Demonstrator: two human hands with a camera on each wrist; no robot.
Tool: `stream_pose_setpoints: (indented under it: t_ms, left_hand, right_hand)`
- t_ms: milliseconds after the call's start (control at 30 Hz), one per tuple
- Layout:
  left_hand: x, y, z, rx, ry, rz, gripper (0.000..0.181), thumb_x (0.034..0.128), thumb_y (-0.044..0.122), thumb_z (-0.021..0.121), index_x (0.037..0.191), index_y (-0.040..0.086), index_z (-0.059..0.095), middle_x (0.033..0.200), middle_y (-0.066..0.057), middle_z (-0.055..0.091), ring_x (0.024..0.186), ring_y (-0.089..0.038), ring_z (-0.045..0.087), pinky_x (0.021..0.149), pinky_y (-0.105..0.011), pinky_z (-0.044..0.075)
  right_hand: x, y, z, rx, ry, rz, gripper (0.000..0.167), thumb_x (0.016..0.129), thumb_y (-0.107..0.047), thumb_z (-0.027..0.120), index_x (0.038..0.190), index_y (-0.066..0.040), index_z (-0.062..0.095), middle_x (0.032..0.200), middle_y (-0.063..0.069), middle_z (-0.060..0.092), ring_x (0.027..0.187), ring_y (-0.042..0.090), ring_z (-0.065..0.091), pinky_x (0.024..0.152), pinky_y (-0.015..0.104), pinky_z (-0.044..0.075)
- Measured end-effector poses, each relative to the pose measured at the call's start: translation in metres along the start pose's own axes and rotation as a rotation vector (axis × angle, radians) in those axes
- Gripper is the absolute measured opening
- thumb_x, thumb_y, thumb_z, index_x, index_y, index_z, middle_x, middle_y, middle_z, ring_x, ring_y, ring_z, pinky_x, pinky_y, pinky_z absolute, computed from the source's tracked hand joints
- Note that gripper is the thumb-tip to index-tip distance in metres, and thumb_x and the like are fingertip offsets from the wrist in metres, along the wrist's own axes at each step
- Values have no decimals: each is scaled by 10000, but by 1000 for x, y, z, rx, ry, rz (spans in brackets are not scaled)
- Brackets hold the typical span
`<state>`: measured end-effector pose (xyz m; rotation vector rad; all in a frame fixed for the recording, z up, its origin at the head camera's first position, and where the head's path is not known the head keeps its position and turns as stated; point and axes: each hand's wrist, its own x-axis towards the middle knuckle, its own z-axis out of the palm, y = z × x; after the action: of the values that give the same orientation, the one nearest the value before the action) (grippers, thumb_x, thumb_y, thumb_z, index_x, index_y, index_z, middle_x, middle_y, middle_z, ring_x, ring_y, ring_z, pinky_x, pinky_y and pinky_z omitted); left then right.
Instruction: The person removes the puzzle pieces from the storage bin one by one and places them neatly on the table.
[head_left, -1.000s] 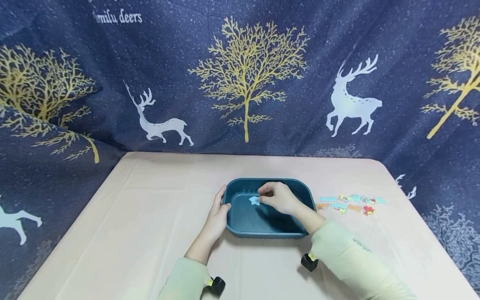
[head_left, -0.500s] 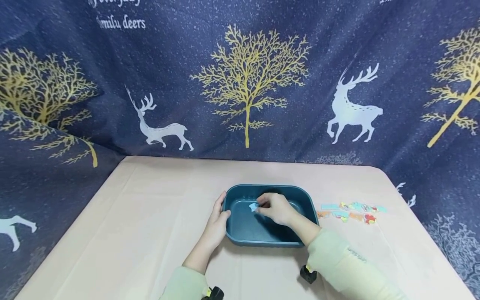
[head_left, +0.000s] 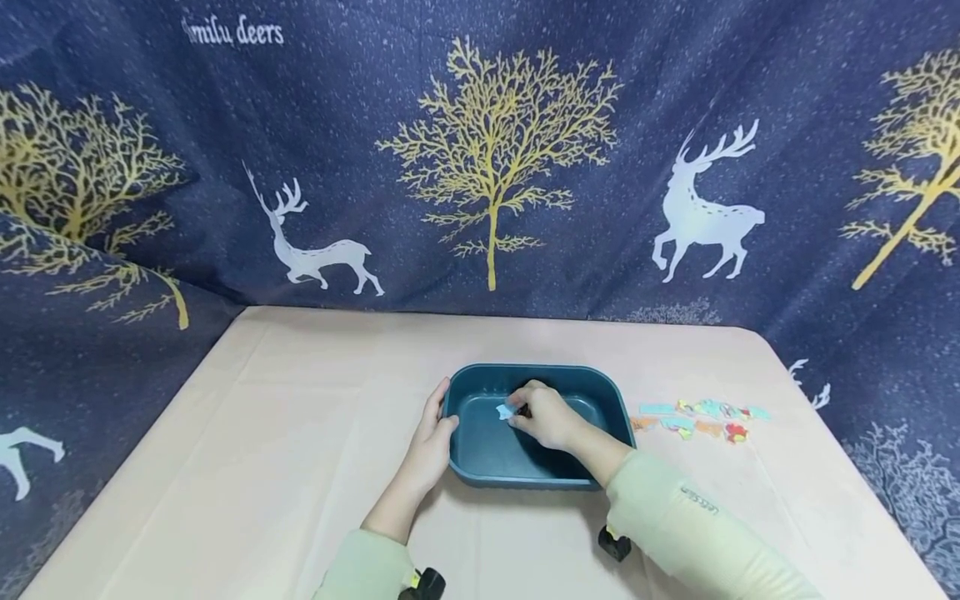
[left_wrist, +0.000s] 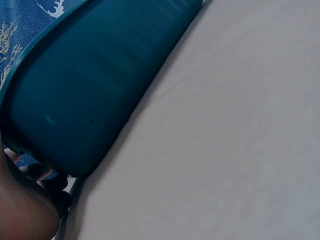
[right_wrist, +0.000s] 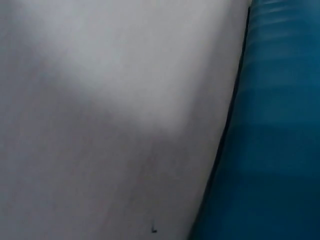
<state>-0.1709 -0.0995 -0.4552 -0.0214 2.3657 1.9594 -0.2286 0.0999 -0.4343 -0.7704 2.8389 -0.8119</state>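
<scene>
A deep teal rectangular basin (head_left: 480,450) with rounded corners stands on the table. Its left wall is gripped by my left hand (head_left: 427,450), thumb over the rim and fingers along the outside. In the left wrist view, those fingers lie partly hidden behind the basin's outer wall (left_wrist: 95,90). Inside the basin, my right hand (head_left: 550,418) pinches a small light blue flat piece (head_left: 505,412) between thumb and fingertips, low over the floor. Whether the piece touches the floor I cannot tell. Only the basin wall (right_wrist: 275,130) and tablecloth show in the right wrist view, not the hand.
Right of the basin lie two rows of small flat colourful cut-outs (head_left: 712,408), blue, orange and red. A pale pink cloth covers the table (head_left: 300,450). Behind it hangs a dark blue curtain (head_left: 420,167) printed with deer and trees.
My right hand has shifted slightly left inside the basin, still pinching the light blue piece. The left hand keeps its grip on the rim. The head view has tilted a little.
</scene>
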Motion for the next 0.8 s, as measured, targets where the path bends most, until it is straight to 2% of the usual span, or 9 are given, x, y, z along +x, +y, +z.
stream_pose_setpoints:
  t_ms: [233, 367, 533, 800]
  left_hand:
    - [1, 1, 0, -9, 3, -11, 573, 984, 160, 321, 1525, 230, 145, 1595, -57, 135, 1462, -317, 124, 1155, -556, 140]
    - [1, 0, 0, -13, 0, -3, 572, 983, 153, 322, 1525, 219, 148, 1593, -68, 142, 1460, -320, 128, 1157, -551, 139]
    - [1, -1, 0, 0, -6, 7, 570, 988, 150, 320, 1525, 222, 144, 1596, -75, 128, 1462, -324, 112, 1158, -554, 122]
    - [2, 0, -1, 11, -7, -9, 569, 989, 177, 316, 1526, 235, 136, 1597, -30, 126, 1467, -286, 121, 1164, -525, 142]
  right_hand:
    - [-1, -4, -4, 45, -62, 70, 312, 832, -93, 694, 1130, -7, 657, 970, 85, 618, 909, 187, 585, 787, 340, 506]
    - [-2, -5, -5, 42, -61, 53, 239, 821, -84, 704, 1052, -42, 662, 953, 68, 590, 876, 163, 548, 762, 321, 484]
    - [-5, -5, -9, 88, -73, 34, 151, 851, -55, 663, 983, -87, 599, 937, 47, 612, 842, 137, 557, 737, 293, 490]
    - [-9, 1, -18, 165, -72, 30, 124, 885, -68, 609, 1005, -97, 595, 917, 35, 668, 772, 103, 592, 653, 251, 484]
